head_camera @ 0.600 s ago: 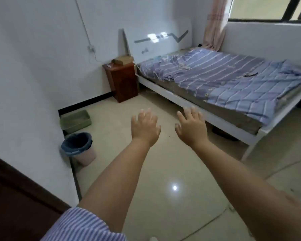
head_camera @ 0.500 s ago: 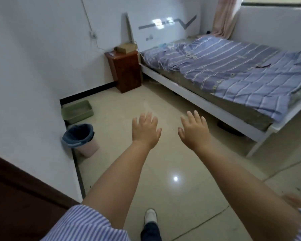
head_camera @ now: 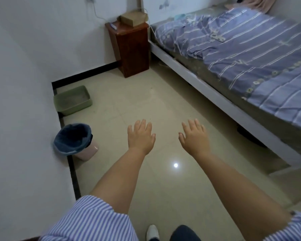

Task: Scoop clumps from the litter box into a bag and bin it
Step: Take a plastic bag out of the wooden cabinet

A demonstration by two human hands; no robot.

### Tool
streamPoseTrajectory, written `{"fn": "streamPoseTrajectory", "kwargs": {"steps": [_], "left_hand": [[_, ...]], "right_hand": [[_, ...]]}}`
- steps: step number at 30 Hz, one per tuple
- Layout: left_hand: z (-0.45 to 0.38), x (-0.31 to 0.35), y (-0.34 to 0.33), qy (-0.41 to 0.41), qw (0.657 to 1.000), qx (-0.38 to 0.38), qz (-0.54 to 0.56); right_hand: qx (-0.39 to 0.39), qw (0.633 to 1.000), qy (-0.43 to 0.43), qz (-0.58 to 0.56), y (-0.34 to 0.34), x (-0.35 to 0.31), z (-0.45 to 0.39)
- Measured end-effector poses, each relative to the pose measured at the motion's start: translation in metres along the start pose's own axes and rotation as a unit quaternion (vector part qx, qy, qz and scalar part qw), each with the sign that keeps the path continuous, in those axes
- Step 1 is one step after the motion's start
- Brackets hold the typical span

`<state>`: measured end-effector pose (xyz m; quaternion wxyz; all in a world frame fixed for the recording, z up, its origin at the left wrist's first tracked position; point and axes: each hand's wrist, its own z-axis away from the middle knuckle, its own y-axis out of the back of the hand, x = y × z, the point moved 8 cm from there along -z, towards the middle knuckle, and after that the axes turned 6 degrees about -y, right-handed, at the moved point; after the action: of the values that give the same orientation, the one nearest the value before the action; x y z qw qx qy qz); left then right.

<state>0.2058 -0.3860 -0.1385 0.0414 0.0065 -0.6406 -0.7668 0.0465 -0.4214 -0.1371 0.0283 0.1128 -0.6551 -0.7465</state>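
Both hands, the left hand (head_camera: 140, 136) and right hand (head_camera: 194, 138), were held out empty with fingers spread above the floor (head_camera: 163, 105). Well ahead and leftward, the green litter box (head_camera: 73, 100) was set against the wall, the lined bin (head_camera: 73, 140) near it.

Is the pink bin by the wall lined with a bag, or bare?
Lined. A dark blue bag fills the mouth of the pink bin and folds out over its rim. Whether anything lies inside cannot be told.
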Motion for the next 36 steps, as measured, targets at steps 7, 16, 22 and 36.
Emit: {"fn": "streamPoseTrajectory", "kwargs": {"steps": [7,16,22,36], "left_hand": [[-0.186,-0.026,0.024,0.004,1.0,0.015,-0.006],[-0.412,-0.085,0.086,0.062,0.998,0.023,-0.009],[-0.547,-0.168,0.11,0.128,0.991,0.034,0.002],[-0.868,-0.32,0.154,0.162,0.985,0.031,0.04]], "right_hand": [[0.012,1.0,-0.003,0.004,0.014,0.01,-0.192],[-0.012,0.998,0.063,0.02,0.049,-0.023,-0.453],[-0.029,0.991,0.13,0.027,0.054,-0.094,-0.615],[-0.024,0.988,0.149,0.029,0.061,-0.207,-0.96]]}}
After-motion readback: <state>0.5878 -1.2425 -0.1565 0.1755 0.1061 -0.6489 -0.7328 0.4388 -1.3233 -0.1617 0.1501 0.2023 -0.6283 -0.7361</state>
